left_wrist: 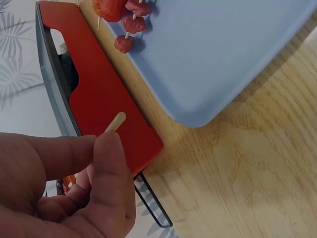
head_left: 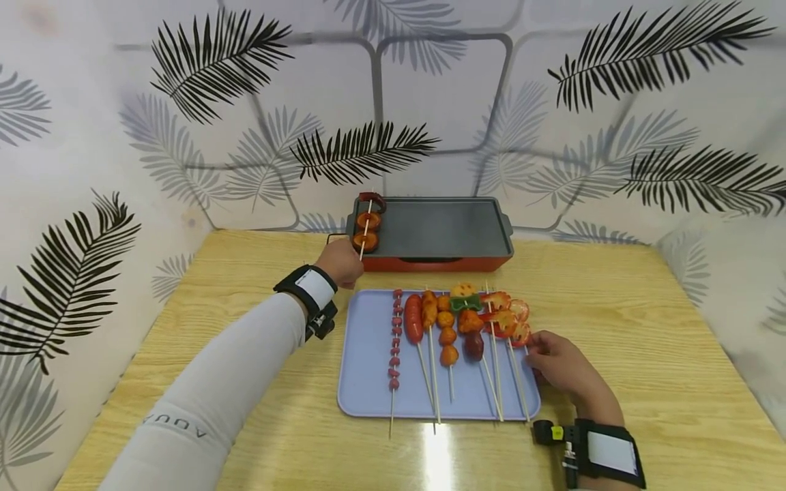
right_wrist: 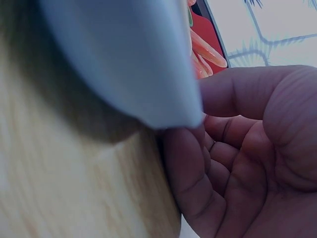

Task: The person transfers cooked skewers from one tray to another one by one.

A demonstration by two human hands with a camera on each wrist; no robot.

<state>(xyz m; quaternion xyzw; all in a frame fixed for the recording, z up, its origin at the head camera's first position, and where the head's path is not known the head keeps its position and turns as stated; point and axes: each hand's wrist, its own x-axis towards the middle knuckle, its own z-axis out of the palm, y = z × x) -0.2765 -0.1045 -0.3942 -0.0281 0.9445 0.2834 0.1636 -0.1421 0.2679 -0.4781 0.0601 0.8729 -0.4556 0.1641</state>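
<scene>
My left hand [head_left: 341, 262] pinches the end of a wooden skewer stick [left_wrist: 116, 122] between thumb and finger. That skewer carries round brown-orange slices [head_left: 367, 220] and a dark red curved piece at its far end. It lies over the left end of the dark grill pan [head_left: 442, 228] with a red base. At the right side of the light blue tray [head_left: 368, 382], my right hand [head_left: 561, 361] grips the rim [right_wrist: 168, 106], thumb and finger on either side of it. Tomato-like slices [head_left: 520, 334] on a skewer lie close to these fingers.
Several more skewers fill the tray: small pink pieces [head_left: 396, 341], a red sausage [head_left: 414, 319], orange balls [head_left: 448, 335], and a mixed one with a green piece [head_left: 465, 303]. Their sticks point toward the front edge. Behind the wooden table [head_left: 276, 423] hangs leaf-patterned cloth [head_left: 430, 102].
</scene>
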